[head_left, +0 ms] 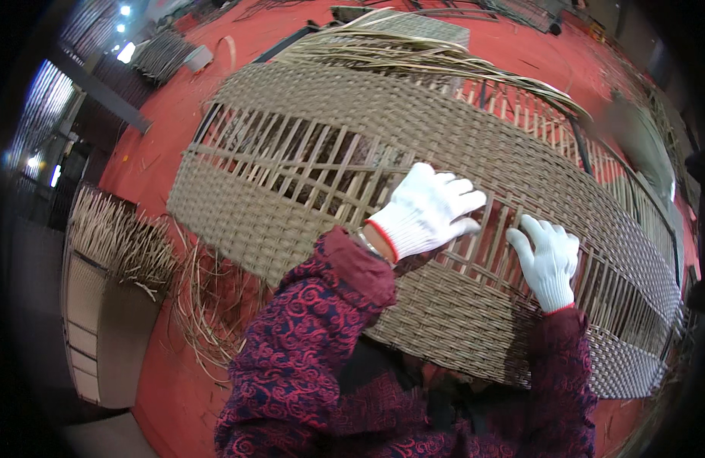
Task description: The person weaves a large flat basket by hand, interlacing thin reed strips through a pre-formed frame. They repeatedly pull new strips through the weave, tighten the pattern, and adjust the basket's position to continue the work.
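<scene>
One wicker panel [444,133], left edge facing open floor [152,169]. Left hand [429,210], right hand [548,259], both gloved, loosely bent; cannot tell if grasping.

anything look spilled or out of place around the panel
Yes: a loose tangle of thin tan strips sprawls across the red floor, left of the brown woven wicker panel. It looks odd because the strips curl every which way, unlike the panel's neat weave, though they may simply be spare material.
</scene>
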Motion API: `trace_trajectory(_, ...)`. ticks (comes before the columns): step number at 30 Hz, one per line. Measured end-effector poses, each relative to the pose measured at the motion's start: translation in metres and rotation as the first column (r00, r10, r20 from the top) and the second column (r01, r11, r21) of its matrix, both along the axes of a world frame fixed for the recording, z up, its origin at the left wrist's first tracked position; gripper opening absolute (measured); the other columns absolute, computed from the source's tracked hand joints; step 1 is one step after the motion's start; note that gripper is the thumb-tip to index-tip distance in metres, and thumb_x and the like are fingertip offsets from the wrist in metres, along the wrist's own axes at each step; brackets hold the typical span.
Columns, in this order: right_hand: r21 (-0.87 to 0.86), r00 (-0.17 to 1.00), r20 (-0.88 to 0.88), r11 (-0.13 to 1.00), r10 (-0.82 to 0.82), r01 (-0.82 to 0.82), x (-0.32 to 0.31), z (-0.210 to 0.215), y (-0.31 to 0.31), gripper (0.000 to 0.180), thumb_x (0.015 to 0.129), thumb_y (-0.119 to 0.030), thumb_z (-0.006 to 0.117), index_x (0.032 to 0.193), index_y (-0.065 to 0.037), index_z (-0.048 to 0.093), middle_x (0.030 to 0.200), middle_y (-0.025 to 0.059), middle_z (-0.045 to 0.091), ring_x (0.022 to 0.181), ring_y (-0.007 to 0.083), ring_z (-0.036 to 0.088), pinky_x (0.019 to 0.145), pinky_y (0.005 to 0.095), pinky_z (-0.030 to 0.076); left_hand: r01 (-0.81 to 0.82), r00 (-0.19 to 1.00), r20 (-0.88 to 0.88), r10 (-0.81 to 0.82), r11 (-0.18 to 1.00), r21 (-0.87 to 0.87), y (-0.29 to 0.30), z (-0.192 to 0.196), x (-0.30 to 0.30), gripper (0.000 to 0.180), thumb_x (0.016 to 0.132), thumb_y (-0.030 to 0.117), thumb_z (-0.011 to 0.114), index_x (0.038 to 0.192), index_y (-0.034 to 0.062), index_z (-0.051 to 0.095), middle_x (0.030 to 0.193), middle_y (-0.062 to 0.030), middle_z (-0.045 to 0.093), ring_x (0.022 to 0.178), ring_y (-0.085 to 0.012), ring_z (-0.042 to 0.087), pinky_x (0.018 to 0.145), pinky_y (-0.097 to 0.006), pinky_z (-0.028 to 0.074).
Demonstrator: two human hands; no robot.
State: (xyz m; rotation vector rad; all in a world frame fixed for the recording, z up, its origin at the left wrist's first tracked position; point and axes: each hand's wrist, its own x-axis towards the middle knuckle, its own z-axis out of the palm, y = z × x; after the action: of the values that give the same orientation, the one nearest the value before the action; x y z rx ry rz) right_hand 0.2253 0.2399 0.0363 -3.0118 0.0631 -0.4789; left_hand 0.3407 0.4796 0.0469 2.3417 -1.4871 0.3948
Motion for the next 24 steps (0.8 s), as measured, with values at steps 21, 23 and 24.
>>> trace_trajectory(21, 0.118, 0.945, 0.050, 0.938, 0.323, -0.326, -0.011, 0.006, 0.114, 0.072, 0.077, -0.045, 0.082, 0.137, -0.014, 0.057, 0.138, 0.0093, 0.055, 0.125, 0.0345, 0.050, 0.110, 0.0534, 0.033, -0.343, 0.939, 0.007, 0.344, 0.937, 0.065, 0.091, 0.014, -0.065, 0.062, 0.073, 0.038, 0.084, 0.118, 0.0011, 0.062, 0.095, -0.0081, 0.065, 0.089, -0.0284, 0.062, 0.072, -0.043, 0.052)
trace_trajectory(23, 0.032, 0.950, 0.087, 0.952, 0.301, -0.305, -0.006, 0.002, 0.115, 0.066, 0.081, -0.050, 0.078, 0.133, -0.014, 0.059, 0.127, 0.0102, 0.059, 0.115, 0.0321, 0.056, 0.101, 0.0501, 0.040, -0.321, 0.946, 0.027, 0.322, 0.946, -0.043, 0.099, 0.015, -0.082, 0.061, 0.070, 0.031, 0.085, 0.116, -0.0004, 0.061, 0.100, -0.0112, 0.064, 0.091, -0.0308, 0.062, 0.075, -0.043, 0.053)
trace_trajectory(24, 0.045, 0.949, 0.062, 0.949, 0.310, -0.313, -0.005, 0.000, 0.114, 0.062, 0.082, -0.051, 0.076, 0.129, -0.014, 0.060, 0.119, 0.0095, 0.061, 0.108, 0.0310, 0.059, 0.096, 0.0485, 0.042, -0.287, 0.957, 0.019, 0.290, 0.954, -0.086, 0.104, 0.014, -0.090, 0.057, 0.070, 0.026, 0.085, 0.115, 0.0001, 0.061, 0.106, -0.0145, 0.064, 0.099, -0.0328, 0.063, 0.082, -0.043, 0.055)
